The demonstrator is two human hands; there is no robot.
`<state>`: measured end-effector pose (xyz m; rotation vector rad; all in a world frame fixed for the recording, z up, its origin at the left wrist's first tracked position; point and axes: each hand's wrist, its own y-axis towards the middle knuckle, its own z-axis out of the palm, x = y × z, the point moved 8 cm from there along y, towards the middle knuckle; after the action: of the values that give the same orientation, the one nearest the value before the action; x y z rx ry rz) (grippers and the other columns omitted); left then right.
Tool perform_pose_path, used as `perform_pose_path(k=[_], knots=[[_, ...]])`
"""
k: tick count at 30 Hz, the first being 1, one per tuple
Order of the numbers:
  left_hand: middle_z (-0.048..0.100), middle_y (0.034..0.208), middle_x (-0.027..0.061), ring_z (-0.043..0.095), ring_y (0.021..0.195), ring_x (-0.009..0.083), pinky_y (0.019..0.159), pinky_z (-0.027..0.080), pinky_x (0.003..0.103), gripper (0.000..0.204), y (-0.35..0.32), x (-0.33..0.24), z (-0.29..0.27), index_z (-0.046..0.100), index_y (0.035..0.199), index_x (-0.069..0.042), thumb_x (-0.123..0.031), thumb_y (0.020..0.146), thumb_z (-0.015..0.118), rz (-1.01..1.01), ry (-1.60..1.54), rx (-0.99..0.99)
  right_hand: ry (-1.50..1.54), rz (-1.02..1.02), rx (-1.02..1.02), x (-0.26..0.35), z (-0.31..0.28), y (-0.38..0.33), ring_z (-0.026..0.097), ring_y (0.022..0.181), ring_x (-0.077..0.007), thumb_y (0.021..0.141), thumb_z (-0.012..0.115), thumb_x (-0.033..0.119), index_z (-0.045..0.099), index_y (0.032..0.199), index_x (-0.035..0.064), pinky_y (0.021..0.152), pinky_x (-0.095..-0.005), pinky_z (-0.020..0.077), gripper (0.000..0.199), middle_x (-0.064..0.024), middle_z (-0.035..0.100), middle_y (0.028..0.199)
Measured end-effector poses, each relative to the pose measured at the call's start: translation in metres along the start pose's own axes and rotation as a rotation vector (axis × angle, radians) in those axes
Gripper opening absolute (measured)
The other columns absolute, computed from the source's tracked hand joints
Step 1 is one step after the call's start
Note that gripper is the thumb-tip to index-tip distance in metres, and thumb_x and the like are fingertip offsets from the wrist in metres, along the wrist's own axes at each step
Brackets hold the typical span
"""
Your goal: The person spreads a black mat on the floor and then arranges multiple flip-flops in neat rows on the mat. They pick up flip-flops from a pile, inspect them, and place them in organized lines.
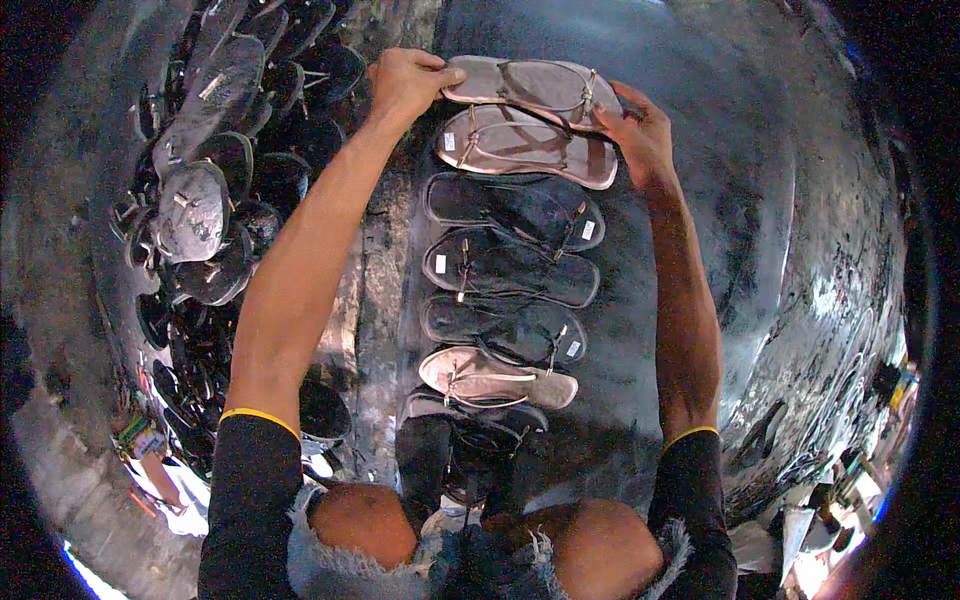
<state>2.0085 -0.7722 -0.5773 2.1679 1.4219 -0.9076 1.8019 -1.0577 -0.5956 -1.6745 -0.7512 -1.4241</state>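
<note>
At the far end of a row of sandals lies a brownish-grey thong sandal [483, 78] with thin straps. My left hand [408, 84] pinches its left end between thumb and fingers. My right hand [637, 128] grips its right end near the strap knot. Just nearer, touching or almost touching it, is a similar brown sandal [590, 160] with a white label. Several black sandals [455, 200] follow toward me, turned alternately, some with white labels. Closer still sits a smaller pale pinkish sandal [495, 380], with darker sandals [425, 405] by my legs.
A big heap of dark sandals [195, 215] is piled on the left. The row lies on a dark, smooth sheet [720, 60] over a worn surface. My bare knees [600, 550] are at the lower edge. Loose bits and scraps [830, 530] lie at the lower right.
</note>
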Motion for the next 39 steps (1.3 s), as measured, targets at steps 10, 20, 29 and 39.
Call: perform_pose_path(k=[10,20,29,39], knots=[[0.077,0.094,0.0178,0.074,0.094,0.0382,0.084,0.057,0.051,0.036,-0.035,-0.049,-0.002,0.082,0.092,-0.007,-0.041,0.080,0.084,0.147,0.403,-0.103,-0.540,-0.037,0.031,0.017,0.000,0.001,0.074,0.096,-0.0239,0.089,0.079,0.027,0.065,0.136,0.0046,0.091,-0.0403,0.0575,0.054,-0.0129,0.077,0.100],[0.075,0.101,0.0189,0.072,0.095,0.0413,0.084,0.058,0.050,0.025,-0.037,-0.094,-0.036,0.076,0.100,-0.005,-0.027,0.095,0.067,0.411,0.255,-0.084,-1.123,-0.549,-0.230,0.036,-0.043,-0.012,0.053,0.136,-0.0412,0.093,0.073,0.055,0.061,0.144,0.0027,0.115,-0.0511,0.0407,0.074,-0.0263,0.060,0.143],[0.065,0.073,0.0085,0.063,0.067,0.0121,0.066,0.054,0.029,0.028,-0.383,-0.077,-0.394,0.070,0.104,0.002,-0.022,0.109,0.056,-0.092,-0.041,-0.338,-0.322,0.042,-0.489,-0.058,-0.256,-0.264,0.060,0.126,-0.0328,0.095,0.077,0.023,0.056,0.143,-0.0046,0.107,-0.0436,0.0501,0.060,-0.0221,0.058,0.145],[0.068,0.120,0.0119,0.063,0.116,0.0348,0.100,0.053,0.043,0.039,-0.373,-0.058,-0.323,0.069,0.121,-0.010,-0.009,0.084,0.079,0.268,0.440,-0.436,-0.467,-0.250,0.224,0.139,0.090,-0.206,0.068,0.110,-0.0218,0.096,0.073,0.012,0.069,0.124,0.0003,0.099,-0.0347,0.0529,0.030,-0.0117,0.073,0.121]])
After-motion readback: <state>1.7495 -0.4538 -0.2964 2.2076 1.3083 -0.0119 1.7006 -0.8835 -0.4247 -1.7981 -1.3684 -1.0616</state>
